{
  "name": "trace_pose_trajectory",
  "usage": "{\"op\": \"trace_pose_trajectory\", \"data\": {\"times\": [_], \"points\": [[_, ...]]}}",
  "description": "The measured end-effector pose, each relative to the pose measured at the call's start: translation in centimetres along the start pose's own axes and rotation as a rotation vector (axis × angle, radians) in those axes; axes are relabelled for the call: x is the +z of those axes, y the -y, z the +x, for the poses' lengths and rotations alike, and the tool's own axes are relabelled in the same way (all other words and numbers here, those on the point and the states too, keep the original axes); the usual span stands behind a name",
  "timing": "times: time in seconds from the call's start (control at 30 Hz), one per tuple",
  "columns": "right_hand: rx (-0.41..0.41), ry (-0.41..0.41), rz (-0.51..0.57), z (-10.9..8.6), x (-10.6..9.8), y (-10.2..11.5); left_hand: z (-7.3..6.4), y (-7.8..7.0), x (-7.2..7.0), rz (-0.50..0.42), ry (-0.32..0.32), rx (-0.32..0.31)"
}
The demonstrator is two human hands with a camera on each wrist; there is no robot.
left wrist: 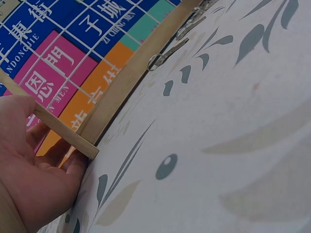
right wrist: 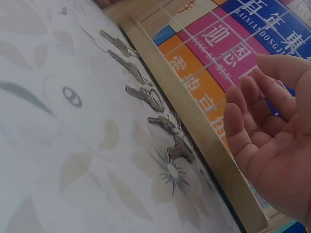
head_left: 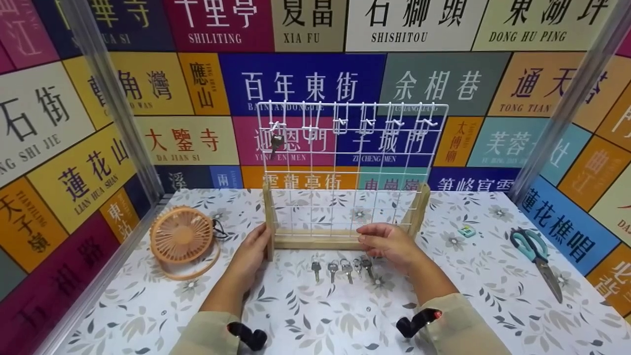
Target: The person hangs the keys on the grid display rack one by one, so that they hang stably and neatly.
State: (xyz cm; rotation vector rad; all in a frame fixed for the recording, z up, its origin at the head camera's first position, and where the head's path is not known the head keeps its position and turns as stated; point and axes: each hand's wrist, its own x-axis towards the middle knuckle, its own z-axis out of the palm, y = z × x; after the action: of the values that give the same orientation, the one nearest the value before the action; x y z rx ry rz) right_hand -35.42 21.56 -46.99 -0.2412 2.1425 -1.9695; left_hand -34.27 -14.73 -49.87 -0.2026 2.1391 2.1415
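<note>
A white wire grid rack [head_left: 345, 153] stands upright in a wooden base [head_left: 315, 242], with several white hooks along its top. From the leftmost hook hangs one key [head_left: 276, 142]. My left hand [head_left: 252, 250] holds the rack's left wooden foot; in the left wrist view the thumb and fingers lie on either side of the wooden strip [left wrist: 68, 132]. Before the grid's lower right is my right hand [head_left: 392, 245], fingers loosely bent and nothing between them, as the right wrist view shows. Several keys on rings [right wrist: 141, 96] lie in a row on the table in front of the base.
An orange fan [head_left: 183, 236] stands left of the rack. To the right lie scissors with teal handles [head_left: 537, 251] and a small mint-green item [head_left: 466, 230]. The table [head_left: 296, 320] has a leaf-patterned cover. Panels with lettering and clear corner posts surround it.
</note>
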Motion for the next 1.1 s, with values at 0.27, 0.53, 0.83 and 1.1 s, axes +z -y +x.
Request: {"op": "trace_pose_trajectory", "data": {"times": [0.27, 0.53, 0.83, 1.1], "points": [[0.033, -0.01, -0.201, 0.3, -1.1, -2.2, 0.0, 0.1, -0.1, -0.016, 0.008, 0.034], [0.021, 0.012, -0.351, 0.0, -1.6, -2.8, 0.0, 0.0, 0.0, 0.007, -0.006, 0.014], [-0.014, 0.043, -0.477, -0.1, -1.6, -2.8, 0.0, 0.1, 0.0, 0.019, -0.004, 0.037], [-0.057, 0.063, -0.568, 0.1, -1.4, -2.7, 0.0, 0.1, -0.2, 0.007, 0.002, 0.017]]}}
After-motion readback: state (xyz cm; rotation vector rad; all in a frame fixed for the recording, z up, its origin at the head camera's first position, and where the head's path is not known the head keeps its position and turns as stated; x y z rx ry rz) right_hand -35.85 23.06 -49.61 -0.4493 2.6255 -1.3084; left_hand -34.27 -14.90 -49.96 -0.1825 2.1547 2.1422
